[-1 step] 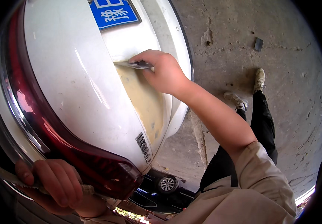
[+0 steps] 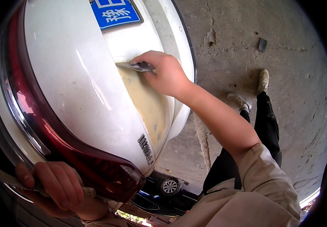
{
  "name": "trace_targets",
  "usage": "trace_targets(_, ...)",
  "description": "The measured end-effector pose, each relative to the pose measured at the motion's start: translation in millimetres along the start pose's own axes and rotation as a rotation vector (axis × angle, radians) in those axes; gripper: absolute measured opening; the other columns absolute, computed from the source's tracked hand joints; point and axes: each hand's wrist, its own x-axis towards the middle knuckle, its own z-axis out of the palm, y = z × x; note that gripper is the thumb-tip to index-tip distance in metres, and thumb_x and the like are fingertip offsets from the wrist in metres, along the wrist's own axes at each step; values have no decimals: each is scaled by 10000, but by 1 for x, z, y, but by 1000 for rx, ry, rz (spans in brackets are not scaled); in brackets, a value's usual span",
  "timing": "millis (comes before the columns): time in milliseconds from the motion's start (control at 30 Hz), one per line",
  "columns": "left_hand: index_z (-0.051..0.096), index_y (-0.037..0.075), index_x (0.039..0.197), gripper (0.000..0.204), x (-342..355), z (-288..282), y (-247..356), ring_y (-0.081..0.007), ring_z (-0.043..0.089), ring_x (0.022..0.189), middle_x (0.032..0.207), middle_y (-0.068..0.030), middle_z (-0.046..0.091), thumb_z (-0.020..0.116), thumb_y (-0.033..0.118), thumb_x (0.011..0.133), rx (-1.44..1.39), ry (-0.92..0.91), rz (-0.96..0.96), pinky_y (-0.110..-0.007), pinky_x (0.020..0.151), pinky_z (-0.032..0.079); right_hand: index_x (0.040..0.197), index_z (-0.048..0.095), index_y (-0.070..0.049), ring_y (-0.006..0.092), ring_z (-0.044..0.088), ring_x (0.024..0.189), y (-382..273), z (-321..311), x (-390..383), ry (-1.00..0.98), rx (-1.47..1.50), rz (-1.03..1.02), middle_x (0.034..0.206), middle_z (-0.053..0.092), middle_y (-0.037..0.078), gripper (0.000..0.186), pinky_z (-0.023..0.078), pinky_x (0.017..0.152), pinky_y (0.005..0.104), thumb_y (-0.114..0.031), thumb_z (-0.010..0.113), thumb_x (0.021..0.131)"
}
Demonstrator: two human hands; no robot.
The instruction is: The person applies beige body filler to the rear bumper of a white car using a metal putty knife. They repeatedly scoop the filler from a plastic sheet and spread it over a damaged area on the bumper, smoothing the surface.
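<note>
My right hand [image 2: 167, 73] pinches a flat, thin metal putty spreader [image 2: 142, 67]. The spreader's edge rests against the upper end of a patch of yellowish body filler [image 2: 146, 102] on the white car's rear panel [image 2: 63, 75]. Darker spots show through the lower part of the filler. At the lower left my left hand [image 2: 59, 185] is closed round the handle of a putty knife [image 2: 89, 192]. That knife's blade runs off to the left in shadow, so any filler on it cannot be made out.
A red tail light [image 2: 76, 147] curves along the car's left side. A blue licence plate [image 2: 116, 15] and a dark badge [image 2: 145, 149] flank the patch. Cracked concrete floor [image 2: 224, 41] lies to the right, with a small dark flat piece [image 2: 262, 45] on it. Another car's wheel [image 2: 170, 186] shows below.
</note>
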Motion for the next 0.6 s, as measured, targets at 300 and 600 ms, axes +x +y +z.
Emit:
trace_targets(300,466,-11,1055,285,-1,0,0,-120,471,325,576,-78,474,304,223,1041,-25,-9,0,-208,269,431,995,670,-108,276,626,897,4,8,-11,65,-10,-69,969,669,81,317,514,783,349,35,609,719)
trace_targets(600,465,-10,1049,303,-1,-3,0,-111,459,315,570,-72,469,287,234,1044,-6,-10,14,-195,267,428,994,666,-74,275,632,889,2,7,-22,50,5,-63,973,669,102,316,520,783,340,66,621,715)
